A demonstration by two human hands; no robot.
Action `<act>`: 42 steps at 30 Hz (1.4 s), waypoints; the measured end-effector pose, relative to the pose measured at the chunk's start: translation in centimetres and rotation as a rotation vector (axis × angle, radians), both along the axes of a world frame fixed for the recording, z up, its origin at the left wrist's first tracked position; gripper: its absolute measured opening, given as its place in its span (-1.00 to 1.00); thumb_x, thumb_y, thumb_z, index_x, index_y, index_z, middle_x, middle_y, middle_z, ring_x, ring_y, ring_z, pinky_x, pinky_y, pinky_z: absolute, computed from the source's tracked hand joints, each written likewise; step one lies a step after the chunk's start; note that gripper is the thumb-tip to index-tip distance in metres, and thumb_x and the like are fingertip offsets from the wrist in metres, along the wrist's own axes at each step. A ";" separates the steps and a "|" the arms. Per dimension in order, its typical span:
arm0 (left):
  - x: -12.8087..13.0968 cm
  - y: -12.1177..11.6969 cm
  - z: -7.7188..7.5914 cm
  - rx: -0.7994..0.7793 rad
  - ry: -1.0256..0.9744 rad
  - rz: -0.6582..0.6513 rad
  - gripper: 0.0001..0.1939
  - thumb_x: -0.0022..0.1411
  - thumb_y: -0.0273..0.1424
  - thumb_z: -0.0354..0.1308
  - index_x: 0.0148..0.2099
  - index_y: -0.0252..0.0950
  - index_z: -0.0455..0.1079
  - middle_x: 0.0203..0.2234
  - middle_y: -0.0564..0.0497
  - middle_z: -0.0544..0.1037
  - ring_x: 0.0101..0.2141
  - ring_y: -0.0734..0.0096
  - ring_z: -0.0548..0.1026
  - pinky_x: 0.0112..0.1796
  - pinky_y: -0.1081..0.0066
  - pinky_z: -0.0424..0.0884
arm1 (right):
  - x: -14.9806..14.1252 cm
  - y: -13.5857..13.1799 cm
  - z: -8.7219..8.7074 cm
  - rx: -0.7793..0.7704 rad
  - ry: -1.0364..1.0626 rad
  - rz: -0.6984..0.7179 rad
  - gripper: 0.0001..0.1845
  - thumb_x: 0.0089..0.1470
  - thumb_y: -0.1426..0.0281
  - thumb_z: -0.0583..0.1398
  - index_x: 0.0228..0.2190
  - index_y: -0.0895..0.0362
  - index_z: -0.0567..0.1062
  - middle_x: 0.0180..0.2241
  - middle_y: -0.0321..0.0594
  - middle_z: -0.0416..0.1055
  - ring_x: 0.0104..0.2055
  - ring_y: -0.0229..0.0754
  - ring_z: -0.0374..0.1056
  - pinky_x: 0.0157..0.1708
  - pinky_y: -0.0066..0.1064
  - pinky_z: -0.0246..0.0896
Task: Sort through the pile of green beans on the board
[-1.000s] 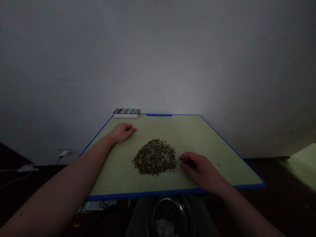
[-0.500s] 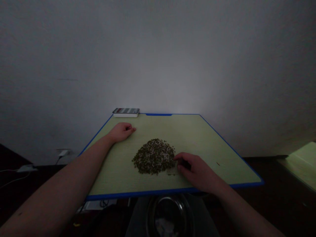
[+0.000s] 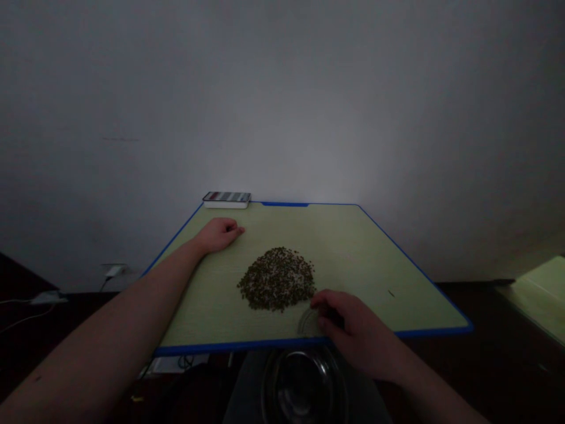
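Note:
A heap of small greenish-brown grains or seeds (image 3: 276, 280), mixed with paler ones, lies on the pale tabletop (image 3: 379, 306). My right hand (image 3: 353, 330) is low at the heap's right front corner, by the table's front edge. Its fingers are bent, and a gap shows between index finger and thumb. Faint blurred streaks of grains (image 3: 305, 321) run beside its fingertips. Resting on the table left of the heap, my left hand (image 3: 218, 234) has its fingers curled in, with nothing visible in them. Below the front edge sits a shiny metal bowl (image 3: 302, 383).
A phone (image 3: 227, 196) lies on a white box (image 3: 226, 204) at the back left corner. Blue trim (image 3: 441, 331) borders the table, and a wall (image 3: 282, 106) stands behind. A small dark sliver (image 3: 391, 293) lies at the right. A plug with cable (image 3: 113, 271) is at lower left.
My right hand has moved toward me, from the heap's right side to the front edge. The few loose grains there have become streaks. My left hand stays put.

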State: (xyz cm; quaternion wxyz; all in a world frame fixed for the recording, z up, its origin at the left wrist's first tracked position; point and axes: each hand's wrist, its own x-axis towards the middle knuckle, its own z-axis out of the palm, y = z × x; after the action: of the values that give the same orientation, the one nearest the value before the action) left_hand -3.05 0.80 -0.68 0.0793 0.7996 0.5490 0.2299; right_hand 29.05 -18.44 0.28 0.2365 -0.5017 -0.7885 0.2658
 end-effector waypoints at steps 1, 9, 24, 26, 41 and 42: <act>0.0 0.0 0.0 0.002 0.001 -0.003 -0.58 0.07 -0.06 -0.06 -0.62 -0.27 0.15 -0.74 0.13 0.15 -0.63 0.50 0.15 -0.56 0.44 0.02 | 0.0 0.0 0.1 -0.001 0.005 -0.001 -0.73 0.03 0.50 0.05 -0.20 0.08 0.39 -0.31 -0.19 0.40 -0.27 -0.19 0.30 -0.28 -0.35 0.19; -0.1 0.2 -0.2 -0.010 -0.027 -0.004 -0.59 0.05 -0.06 -0.04 -0.63 -0.27 0.15 -0.74 0.13 0.13 -0.63 0.51 0.13 -0.57 0.45 0.01 | 0.3 0.2 0.3 -0.029 0.006 0.016 -0.73 0.01 0.49 0.08 -0.21 0.07 0.41 -0.28 -0.20 0.41 -0.23 -0.17 0.32 -0.24 -0.31 0.22; 0.4 -0.4 0.5 -0.013 0.020 0.020 -0.59 0.07 -0.07 -0.06 -0.62 -0.27 0.15 -0.74 0.11 0.18 -0.61 0.48 0.18 -0.55 0.44 0.04 | 3.4 -1.9 -0.3 0.453 0.068 0.052 -0.75 0.02 0.52 0.11 -0.26 0.03 0.47 -0.29 -0.18 0.47 -0.22 -0.15 0.37 -0.19 -0.24 0.28; 0.4 -0.5 0.5 -0.011 0.025 0.016 -0.59 0.08 -0.07 -0.07 -0.61 -0.26 0.15 -0.74 0.11 0.18 -0.61 0.47 0.18 -0.55 0.44 0.04 | 3.4 -2.0 -0.9 0.477 0.002 0.104 -0.72 0.01 0.53 0.11 -0.23 0.03 0.48 -0.29 -0.19 0.49 -0.20 -0.15 0.37 -0.14 -0.21 0.28; 0.2 -0.2 0.1 -0.016 -0.018 0.013 -0.59 0.07 -0.08 -0.04 -0.62 -0.28 0.17 -0.74 0.13 0.14 -0.62 0.51 0.14 -0.56 0.44 0.02 | -1.2 -2.9 -2.0 0.590 -0.148 0.147 -0.71 0.04 0.53 0.10 -0.18 0.13 0.47 -0.20 -0.14 0.49 -0.18 -0.13 0.35 -0.16 -0.24 0.29; 0.2 -0.2 0.2 -0.017 -0.016 0.012 -0.59 0.07 -0.08 -0.04 -0.62 -0.28 0.17 -0.74 0.13 0.14 -0.62 0.51 0.14 -0.56 0.44 0.02 | -1.5 -2.9 -2.0 0.591 -0.166 0.136 -0.71 0.04 0.53 0.10 -0.18 0.13 0.48 -0.21 -0.13 0.50 -0.18 -0.11 0.35 -0.16 -0.23 0.29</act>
State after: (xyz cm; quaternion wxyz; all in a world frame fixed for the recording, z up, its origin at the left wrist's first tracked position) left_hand -2.85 0.55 -0.51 0.0891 0.7938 0.5550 0.2322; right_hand 27.55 -21.34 -1.75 0.2885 -0.3775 -0.8799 -0.0016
